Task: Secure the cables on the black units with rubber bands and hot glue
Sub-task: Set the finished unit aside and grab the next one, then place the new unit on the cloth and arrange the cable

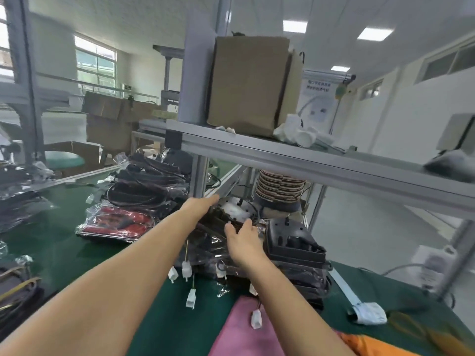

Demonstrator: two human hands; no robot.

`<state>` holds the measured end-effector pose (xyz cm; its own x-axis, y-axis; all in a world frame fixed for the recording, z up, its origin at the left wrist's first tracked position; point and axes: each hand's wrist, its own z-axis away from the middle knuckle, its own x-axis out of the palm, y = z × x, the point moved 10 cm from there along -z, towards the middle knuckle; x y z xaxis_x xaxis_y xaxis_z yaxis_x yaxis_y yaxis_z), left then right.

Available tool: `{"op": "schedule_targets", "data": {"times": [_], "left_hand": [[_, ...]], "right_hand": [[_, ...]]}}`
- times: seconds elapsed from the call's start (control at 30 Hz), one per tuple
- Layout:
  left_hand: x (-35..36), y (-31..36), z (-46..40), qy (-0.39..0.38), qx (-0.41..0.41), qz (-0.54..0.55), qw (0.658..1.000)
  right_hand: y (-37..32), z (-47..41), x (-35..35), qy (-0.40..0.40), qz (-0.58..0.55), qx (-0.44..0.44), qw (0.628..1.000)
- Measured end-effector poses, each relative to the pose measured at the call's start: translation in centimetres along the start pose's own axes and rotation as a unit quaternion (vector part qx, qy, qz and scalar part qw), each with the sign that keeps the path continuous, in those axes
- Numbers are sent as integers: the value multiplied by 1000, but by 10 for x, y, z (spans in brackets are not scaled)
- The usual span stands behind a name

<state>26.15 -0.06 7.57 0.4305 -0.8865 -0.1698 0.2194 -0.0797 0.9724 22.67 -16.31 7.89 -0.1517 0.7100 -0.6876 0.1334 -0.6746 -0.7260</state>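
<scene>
A stack of black units in clear plastic bags stands on the green table, with white connectors hanging off its front on thin wires. Both my arms reach over it. My left hand lies on the far left of the top bagged unit, fingers stretched toward the shelf post. My right hand rests on the top of the stack with fingers spread on the plastic. A bare black unit sits on a lower stack just right of my right hand.
More bagged black units and a red one lie to the left. An aluminium shelf with a cardboard box hangs overhead. A pink cloth, a white strip and rubber bands lie near the front.
</scene>
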Motion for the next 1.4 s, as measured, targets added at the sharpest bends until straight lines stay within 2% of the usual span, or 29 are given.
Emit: {"op": "schedule_targets", "data": {"times": [0.2, 0.47, 0.57, 0.67, 0.8, 0.9, 1.0, 1.1, 1.23, 1.4], "left_hand": [[4, 0, -11, 9, 9, -41, 999], [-9, -4, -17, 33, 13, 37, 999], [4, -14, -15, -45, -55, 92, 993], [20, -20, -7, -118, -102, 69, 985], [22, -16, 5, -117, -85, 78, 986], [8, -7, 17, -74, -39, 159, 984], [-13, 6, 41, -44, 4, 262, 964], [-30, 11, 76, -60, 47, 348, 935], [-32, 2, 129, -128, 84, 388, 909], [-14, -17, 183, -168, 82, 418, 889]], "right_hand": [[2, -3, 5, 15, -49, 43, 998], [9, -2, -3, 64, -87, 61, 992], [11, -1, -13, 95, -100, 58, 989], [15, 2, -18, 108, -116, 49, 986], [14, 12, -22, 125, -135, 20, 983], [3, 28, -33, 151, -156, -41, 975], [-10, 52, -44, 165, -186, -113, 962], [-13, 75, -51, 146, -255, -150, 944], [0, 96, -60, 109, -348, -134, 921], [18, 123, -46, -30, -417, -99, 903]]}}
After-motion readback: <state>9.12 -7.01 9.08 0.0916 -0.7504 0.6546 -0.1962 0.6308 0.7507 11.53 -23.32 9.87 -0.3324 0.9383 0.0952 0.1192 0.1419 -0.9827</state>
